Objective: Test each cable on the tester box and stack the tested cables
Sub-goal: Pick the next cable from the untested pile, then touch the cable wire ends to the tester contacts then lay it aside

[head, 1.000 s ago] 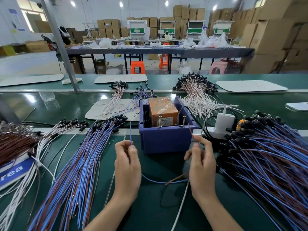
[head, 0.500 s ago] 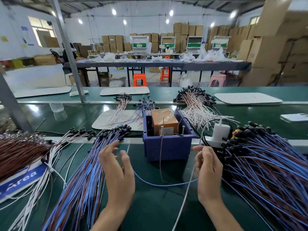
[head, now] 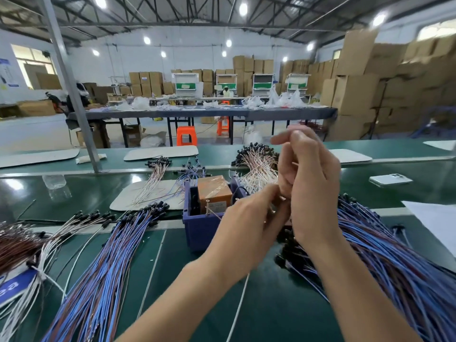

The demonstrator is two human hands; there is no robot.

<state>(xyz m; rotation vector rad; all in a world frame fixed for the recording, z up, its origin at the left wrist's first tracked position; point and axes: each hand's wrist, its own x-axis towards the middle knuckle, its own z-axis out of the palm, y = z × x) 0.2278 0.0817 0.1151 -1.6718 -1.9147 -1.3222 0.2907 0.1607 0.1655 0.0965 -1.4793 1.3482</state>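
The blue tester box (head: 197, 233) with an orange block (head: 214, 191) inside stands at the table's middle. My two hands are raised together just right of it. My right hand (head: 308, 186) is higher, back toward me, fingers bent and blurred. My left hand (head: 246, 233) reaches up to the right hand's heel with its fingertips bunched there. A thin brown wire (head: 216, 214) runs from a tester pin behind my left hand. What either hand holds is hidden. A stack of blue and brown cables (head: 111, 267) lies at the left, and a bigger pile (head: 394, 272) at the right.
A white cable (head: 237, 312) runs along the green mat toward me. White and brown cables (head: 32, 245) lie at the far left. A bundle of pale cables (head: 256, 166) sits behind the box, a phone (head: 389, 180) at the right, paper (head: 439, 223) near the right edge.
Both hands rose from the mat and came together right of the box; the left hand moved right to the right hand. The blue cable between them is out of sight. The view tilted up.
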